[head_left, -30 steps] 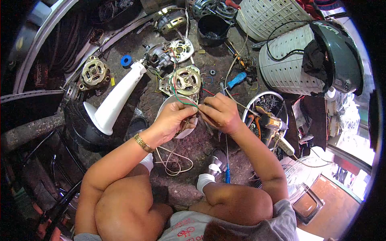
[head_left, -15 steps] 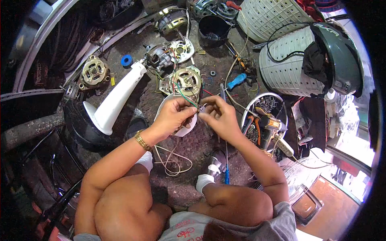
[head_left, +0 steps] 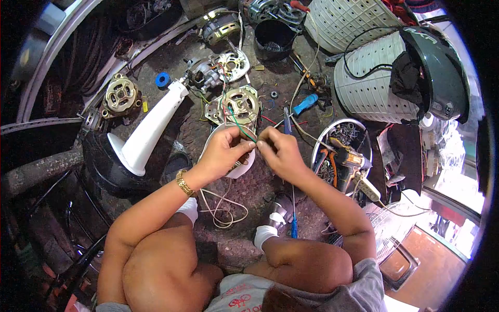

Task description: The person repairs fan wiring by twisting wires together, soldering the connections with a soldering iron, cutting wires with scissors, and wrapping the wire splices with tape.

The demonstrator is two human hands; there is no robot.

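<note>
A green wire runs from an electric motor down to my fingers. My left hand is closed, pinching the wire between thumb and fingers. Right beside it my right hand is closed too, its thumb and forefinger meeting at the wire's end by the left fingertips. The bare tip is too small to make out. Under both hands lies a white plastic housing, partly covered by the left one. A white cord trails in loops below it.
To the left lies a white fan stand with a black base. A bowl of screws at right holds a power drill. A blue screwdriver, black cup and another motor lie around. Perforated white baskets stand upper right.
My right hand's fingers have closed from a spread pose into a pinch at the wire's end. My left hand keeps its place and grip.
</note>
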